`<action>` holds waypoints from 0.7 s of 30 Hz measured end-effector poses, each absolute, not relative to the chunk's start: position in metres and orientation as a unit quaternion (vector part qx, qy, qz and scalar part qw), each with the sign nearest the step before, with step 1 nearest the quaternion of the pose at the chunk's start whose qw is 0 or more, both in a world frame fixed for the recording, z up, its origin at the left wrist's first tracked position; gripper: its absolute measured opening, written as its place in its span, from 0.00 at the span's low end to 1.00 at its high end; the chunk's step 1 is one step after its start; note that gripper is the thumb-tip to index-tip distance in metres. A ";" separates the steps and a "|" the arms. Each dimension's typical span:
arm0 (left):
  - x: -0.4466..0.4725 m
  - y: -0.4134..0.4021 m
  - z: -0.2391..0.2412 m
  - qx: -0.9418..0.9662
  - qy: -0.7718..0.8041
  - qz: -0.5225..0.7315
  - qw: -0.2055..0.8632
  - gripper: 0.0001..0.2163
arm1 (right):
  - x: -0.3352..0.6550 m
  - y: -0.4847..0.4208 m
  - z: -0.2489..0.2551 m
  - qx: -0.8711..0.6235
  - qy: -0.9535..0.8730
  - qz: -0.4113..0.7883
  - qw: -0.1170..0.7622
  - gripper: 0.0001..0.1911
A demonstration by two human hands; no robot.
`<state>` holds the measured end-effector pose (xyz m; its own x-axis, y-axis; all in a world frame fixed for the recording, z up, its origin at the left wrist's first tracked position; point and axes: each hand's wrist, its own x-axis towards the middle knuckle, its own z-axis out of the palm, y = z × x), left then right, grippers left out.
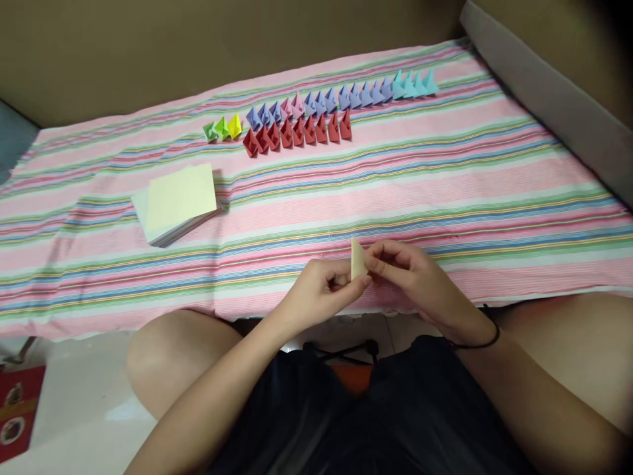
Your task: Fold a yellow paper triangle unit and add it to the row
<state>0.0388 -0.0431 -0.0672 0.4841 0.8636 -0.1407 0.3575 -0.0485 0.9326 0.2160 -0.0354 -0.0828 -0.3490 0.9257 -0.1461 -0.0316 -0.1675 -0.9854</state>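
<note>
A: Hands first. Pose?

B: Both forearms come up from the lap and meet at the near edge of the table. Left hand [319, 290] is curled, knuckles up, fingers tucked toward the palm. Right hand [413, 270] reaches in from the right, wrist bent, a black band [487, 340] around the wrist.

A: Grip?

B: Both pinched closed on a small folded paper piece [358, 258], pale yellow. Left thumb and fingertips clamp its lower edge, right fingertips press its right side. The piece stands upright, point up, between the two hands.

A: Where is it relative to the table?

B: Just above the near edge of the striped cloth [445, 171], about centre of frame. Can't tell if it touches the cloth.

A: Other stuff?

B: Paper stack [180, 198], pale yellow sheet on top, lies on the cloth to the left, well apart from the hands. Far side of the cloth: rows of finished folded pieces. Green and yellow pieces [222, 127] at the left end, then purple and pink pieces [316, 104] running right, light blue pieces [414, 84] at the right end. Red pieces [297, 132] form a second row just in front of the purple ones.

A: Anything off the table?

B: Bare knees either side, dark shorts [346, 422] in the lap. Grey cushion [548, 99] along the right edge. A red printed item [17, 409] on the floor at lower left, too small to identify.
</note>
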 end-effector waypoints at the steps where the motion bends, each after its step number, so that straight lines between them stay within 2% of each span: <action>1: 0.038 -0.043 -0.067 0.686 0.441 0.226 0.532 0.19 | 0.216 -0.035 -0.083 -0.429 -0.517 0.634 0.383 0.10; 13: 0.034 -0.043 -0.067 0.694 0.417 0.193 0.554 0.17 | 0.218 -0.034 -0.082 -0.434 -0.527 0.627 0.374 0.11; 17: 0.036 -0.044 -0.071 0.649 0.442 0.263 0.561 0.12 | 0.220 -0.034 -0.082 -0.428 -0.580 0.600 0.347 0.13; 21: 0.037 -0.043 -0.073 0.583 0.461 0.317 0.590 0.11 | 0.218 -0.035 -0.083 -0.416 -0.591 0.602 0.339 0.12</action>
